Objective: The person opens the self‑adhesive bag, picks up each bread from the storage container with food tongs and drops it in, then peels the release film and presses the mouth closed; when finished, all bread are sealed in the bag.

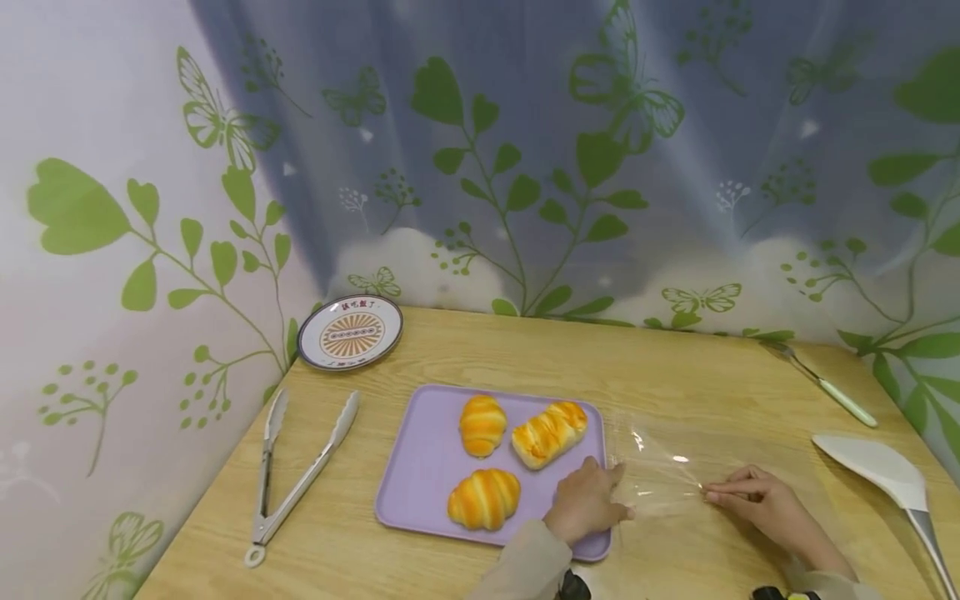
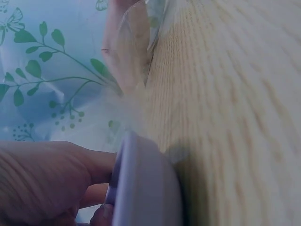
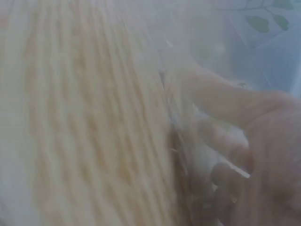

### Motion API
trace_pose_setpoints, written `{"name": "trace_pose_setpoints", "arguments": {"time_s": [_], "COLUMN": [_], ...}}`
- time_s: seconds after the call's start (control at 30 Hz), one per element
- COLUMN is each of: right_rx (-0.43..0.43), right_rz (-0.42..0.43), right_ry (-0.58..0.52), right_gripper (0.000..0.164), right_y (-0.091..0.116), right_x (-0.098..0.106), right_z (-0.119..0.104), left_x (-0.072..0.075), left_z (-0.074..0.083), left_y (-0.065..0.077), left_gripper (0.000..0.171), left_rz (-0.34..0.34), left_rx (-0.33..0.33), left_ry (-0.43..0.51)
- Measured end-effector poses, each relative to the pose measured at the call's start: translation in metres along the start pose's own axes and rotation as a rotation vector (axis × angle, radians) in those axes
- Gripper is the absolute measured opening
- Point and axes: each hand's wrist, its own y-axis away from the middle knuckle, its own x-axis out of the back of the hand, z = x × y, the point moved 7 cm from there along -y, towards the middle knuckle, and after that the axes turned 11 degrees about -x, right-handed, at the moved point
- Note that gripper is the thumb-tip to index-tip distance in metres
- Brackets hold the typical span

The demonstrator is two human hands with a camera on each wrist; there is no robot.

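My right hand (image 1: 772, 508) pinches a clear plastic bag (image 1: 667, 475) between thumb and fingers, drawing it into creases at the tray's right. In the right wrist view the film blurs over the hand (image 3: 263, 136). My left hand (image 1: 588, 504) reaches over the right end of the lilac tray (image 1: 408, 467), with thumb and forefinger spread at its rim by the bag's edge. The left wrist view shows its fingers (image 2: 101, 165) against the inner side of the rim. On the tray lie two croissants (image 1: 483, 426) (image 1: 484, 498) and an oblong bread roll (image 1: 550, 434).
Metal tongs (image 1: 300, 492) lie spread left of the tray. A round patterned plate (image 1: 350, 332) stands at the back left corner. At the right are a fork (image 1: 846, 402) with a pale green handle and a white rice paddle (image 1: 877, 467). Printed curtain hangs behind the wooden table.
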Motion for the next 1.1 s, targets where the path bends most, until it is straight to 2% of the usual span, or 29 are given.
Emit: {"name": "trace_pose_setpoints", "arguments": {"time_s": [0.13, 0.2, 0.3, 0.43, 0.57, 0.73, 0.9, 1.0, 1.1], "right_rx": [-0.039, -0.028, 0.006, 0.077, 0.081, 0.032, -0.050, -0.099, -0.115], "right_rz": [0.031, 0.064, 0.112, 0.176, 0.223, 0.211, 0.184, 0.161, 0.159], "right_ry": [0.008, 0.023, 0.015, -0.051, -0.106, -0.167, -0.169, -0.177, -0.186], "right_gripper": [0.017, 0.017, 0.016, 0.018, 0.019, 0.019, 0.024, 0.027, 0.028], "right_y": [0.004, 0.007, 0.011, 0.014, 0.015, 0.016, 0.017, 0.018, 0.019], "right_x": [0.006, 0.010, 0.016, 0.023, 0.030, 0.034, 0.035, 0.035, 0.037], "right_z": [0.000, -0.002, -0.006, -0.012, -0.015, -0.017, -0.013, -0.010, -0.008], "left_x": [-0.001, -0.002, -0.001, 0.001, 0.005, 0.011, 0.031, 0.052, 0.077], "left_z": [0.000, 0.000, 0.000, -0.001, 0.000, 0.000, 0.012, 0.016, 0.012], "left_y": [0.000, 0.000, 0.002, 0.004, 0.005, 0.005, 0.017, 0.031, 0.044], "left_gripper": [0.066, 0.066, 0.066, 0.067, 0.066, 0.066, 0.059, 0.052, 0.048], "left_rz": [-0.011, -0.013, -0.009, -0.004, -0.019, -0.019, 0.056, 0.120, 0.194], "left_rx": [-0.008, -0.008, -0.001, -0.006, -0.023, -0.093, -0.204, -0.251, -0.253], "left_ry": [-0.005, -0.005, 0.010, 0.041, 0.145, 0.309, 0.468, 0.538, 0.598]}}
